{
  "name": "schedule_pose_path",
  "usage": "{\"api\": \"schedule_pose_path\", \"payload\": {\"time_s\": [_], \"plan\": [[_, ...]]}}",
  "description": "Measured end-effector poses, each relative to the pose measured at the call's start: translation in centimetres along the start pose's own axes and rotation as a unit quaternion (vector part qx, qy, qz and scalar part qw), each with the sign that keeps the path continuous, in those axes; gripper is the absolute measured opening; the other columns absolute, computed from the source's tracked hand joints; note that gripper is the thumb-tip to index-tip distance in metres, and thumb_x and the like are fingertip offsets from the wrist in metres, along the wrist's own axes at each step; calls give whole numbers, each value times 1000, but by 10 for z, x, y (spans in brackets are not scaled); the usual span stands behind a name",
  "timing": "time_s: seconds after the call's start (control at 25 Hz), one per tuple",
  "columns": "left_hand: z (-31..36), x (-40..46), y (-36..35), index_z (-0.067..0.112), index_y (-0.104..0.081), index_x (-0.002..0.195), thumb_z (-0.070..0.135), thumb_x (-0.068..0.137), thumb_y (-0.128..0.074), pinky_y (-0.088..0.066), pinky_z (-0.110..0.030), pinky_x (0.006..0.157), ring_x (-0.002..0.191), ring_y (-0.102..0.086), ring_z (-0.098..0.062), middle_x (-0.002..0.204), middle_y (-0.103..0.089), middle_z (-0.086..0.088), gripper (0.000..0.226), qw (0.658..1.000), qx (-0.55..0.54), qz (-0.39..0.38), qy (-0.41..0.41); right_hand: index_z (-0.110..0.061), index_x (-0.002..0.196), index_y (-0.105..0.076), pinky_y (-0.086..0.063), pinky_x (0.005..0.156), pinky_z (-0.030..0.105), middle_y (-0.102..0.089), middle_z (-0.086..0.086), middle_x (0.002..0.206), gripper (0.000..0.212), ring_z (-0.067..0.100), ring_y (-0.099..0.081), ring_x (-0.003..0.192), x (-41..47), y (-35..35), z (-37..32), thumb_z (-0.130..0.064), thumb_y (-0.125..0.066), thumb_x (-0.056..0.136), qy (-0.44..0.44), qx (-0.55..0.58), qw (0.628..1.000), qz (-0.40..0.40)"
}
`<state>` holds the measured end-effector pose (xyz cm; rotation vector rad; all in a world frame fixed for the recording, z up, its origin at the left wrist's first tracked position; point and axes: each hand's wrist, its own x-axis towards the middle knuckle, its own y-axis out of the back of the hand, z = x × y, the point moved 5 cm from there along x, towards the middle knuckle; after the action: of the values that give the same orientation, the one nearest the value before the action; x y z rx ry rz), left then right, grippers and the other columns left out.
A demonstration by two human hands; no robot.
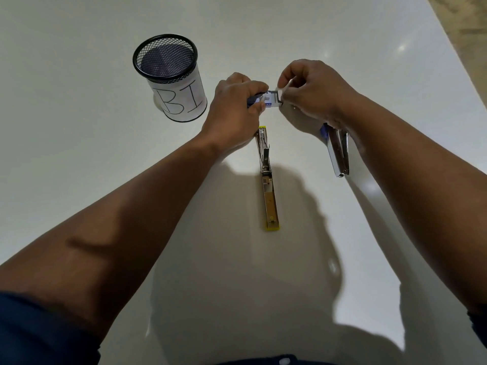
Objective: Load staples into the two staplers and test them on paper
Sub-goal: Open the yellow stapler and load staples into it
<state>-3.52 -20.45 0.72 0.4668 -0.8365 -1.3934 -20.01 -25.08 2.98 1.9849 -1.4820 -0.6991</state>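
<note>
Light is coming from above and behind the person, throwing a broad, soft-edged shadow of head and shoulders across the white table [79, 127]. The forearms are sitting dark and underexposed against the bright surface. Small glare spots are glinting on the glossy top at the far right and near the right arm. The wide lens is bending the table edge at the upper right and stretching the arms toward the lower corners. The metal staplers [268, 180] are catching dull highlights. Focus is looking slightly soft overall.
</note>
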Motion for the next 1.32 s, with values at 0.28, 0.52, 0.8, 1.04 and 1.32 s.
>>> {"api": "schedule_pose_path", "payload": {"time_s": [0.28, 0.52, 0.8, 1.04, 1.32], "plan": [[0, 1, 0, 24, -71, 125, 20, 93, -65, -47, -38, 101, 117, -54, -24, 118, -61, -3, 33, 1000, 5, -1, 1, -24, 92, -66, -50, 67, 29, -67, -6, 93, 10, 11, -60, 79, 2, 2, 1, -23, -68, 83, -1, 7, 1000, 2], [-1, 1, 0, 23, -71, 126, 19, 93, -65, -45, -31, 99, 117, -54, -22, 118, -60, -2, 33, 1000, 5, 3, 1, -18, 84, -73, -47, 62, 25, -69, -7, 82, 10, 7, -60, 72, 3, 2, 2, -25, -64, 83, -29, -9, 1000, 0], [0, 1, 0, 23, -70, 127, 18, 94, -65, -46, -34, 101, 119, -53, -23, 121, -60, -3, 34, 1000, 10, -4, 1, -10, 76, -70, -49, 63, 31, -70, 2, 80, 32, 16, -61, 71, 6, -2, 1, -40, -81, 70, -64, -13, 998, 5], [1, 1, 1, 22, -70, 128, 19, 94, -64, -45, -35, 101, 118, -53, -24, 121, -61, -5, 34, 1000, 15, -6, -2, -6, 82, -75, -51, 63, 32, -73, 9, 84, 32, 17, -62, 71, 5, -1, -2, -35, -83, 71, -81, -17, 996, 15], [1, 1, 1, 22, -69, 128, 18, 94, -64, -45, -34, 103, 119, -53, -22, 121, -60, -2, 35, 1000, 7, -5, 2, -10, 76, -72, -47, 60, 27, -69, 5, 78, 17, 16, -59, 68, 0, 5, -1, -27, -73, 74, -83, 53, 995, 18]]}}
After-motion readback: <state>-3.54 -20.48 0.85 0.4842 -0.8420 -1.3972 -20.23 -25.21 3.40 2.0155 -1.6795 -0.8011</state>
